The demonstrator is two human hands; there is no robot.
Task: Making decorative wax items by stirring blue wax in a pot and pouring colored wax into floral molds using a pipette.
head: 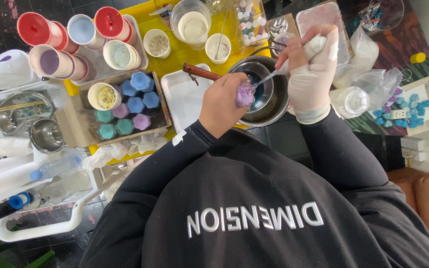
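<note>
Head view: person in black long sleeves works over a yellow bench (172, 59).
Left hand (222, 106): bare, grip closed around a small lilac mould-like piece (245, 94), held above the steel bowl (279, 106) of blue liquid.
Right hand (313, 69): white glove, grip closed on a pale-handled metal tool (294, 58), tip at the lilac piece.
Nearby: white tray (184, 97); box of blue, teal and purple casts (127, 106).
Risk: tool slip could chip the piece or drop it into the liquid.

Home craft workshop, pigment cups (83, 31), moulds (125, 106), mixing bowl (266, 89)
</note>
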